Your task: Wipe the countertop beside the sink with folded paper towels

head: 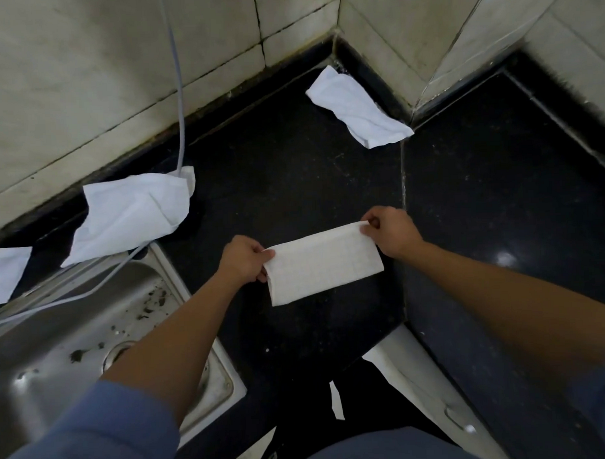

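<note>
A folded white paper towel [321, 264] is stretched between both hands just above the black countertop [292, 174], right of the steel sink [78, 326]. My left hand [244, 260] pinches its left end. My right hand [390, 231] pinches its upper right corner between thumb and fingers. The towel hangs as a flat rectangle with its lower edge free.
Crumpled white paper towels lie on the counter: one in the back corner [357, 107], one behind the sink [132, 211], one at the far left [4, 274]. A grey hose [178, 96] runs down the tiled wall [83, 82] into the sink. A white drawer front [437, 396] sits below the counter edge.
</note>
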### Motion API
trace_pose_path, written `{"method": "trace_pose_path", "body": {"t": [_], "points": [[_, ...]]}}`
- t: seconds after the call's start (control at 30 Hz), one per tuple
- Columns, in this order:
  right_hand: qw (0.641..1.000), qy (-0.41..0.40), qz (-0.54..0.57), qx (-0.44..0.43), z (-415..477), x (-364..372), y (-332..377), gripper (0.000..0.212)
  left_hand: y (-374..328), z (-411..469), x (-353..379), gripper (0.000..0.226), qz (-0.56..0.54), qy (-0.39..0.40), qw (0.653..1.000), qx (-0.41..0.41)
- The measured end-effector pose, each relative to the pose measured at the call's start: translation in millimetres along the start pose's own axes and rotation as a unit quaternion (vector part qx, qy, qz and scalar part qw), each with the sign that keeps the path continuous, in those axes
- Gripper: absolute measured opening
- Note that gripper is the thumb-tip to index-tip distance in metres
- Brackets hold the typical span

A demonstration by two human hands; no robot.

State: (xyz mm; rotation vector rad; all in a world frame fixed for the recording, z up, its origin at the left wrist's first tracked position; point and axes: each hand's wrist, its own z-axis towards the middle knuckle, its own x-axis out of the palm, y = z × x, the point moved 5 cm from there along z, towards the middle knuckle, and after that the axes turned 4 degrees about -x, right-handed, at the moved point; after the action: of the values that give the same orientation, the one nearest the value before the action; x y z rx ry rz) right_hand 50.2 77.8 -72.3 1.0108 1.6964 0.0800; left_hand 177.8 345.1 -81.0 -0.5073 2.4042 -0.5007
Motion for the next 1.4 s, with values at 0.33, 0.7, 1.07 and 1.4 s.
{"method": "trace_pose_path", "body": {"t": [0.33, 0.7, 1.07, 1.4], "points": [[0.976, -0.066, -0.142, -0.150, -32.4, 2.1, 17.1, 0.017, -3.9, -36.2, -0.8, 0.015, 0.202, -0.201, 0.944, 0.165], [0.961, 0.012, -0.191, -0.199, -71.0, 17.8, -25.2, 0.009, 50.9, -57.4, 42.2, 0.013, 0.309, -0.120, 0.897, 0.291], [0.989, 0.005, -0.141, 0.050, -36.2, 18.2, 11.7, 0.039, 25.9, -52.9, 40.1, 0.055, 0.438, -0.078, 0.846, 0.294], [0.902, 0.069, 0.309, 0.292, -36.3, 17.0, 5.3, 0.028, 24.3, -54.4, 38.9, 0.058, 0.463, -0.058, 0.840, 0.275]]}}
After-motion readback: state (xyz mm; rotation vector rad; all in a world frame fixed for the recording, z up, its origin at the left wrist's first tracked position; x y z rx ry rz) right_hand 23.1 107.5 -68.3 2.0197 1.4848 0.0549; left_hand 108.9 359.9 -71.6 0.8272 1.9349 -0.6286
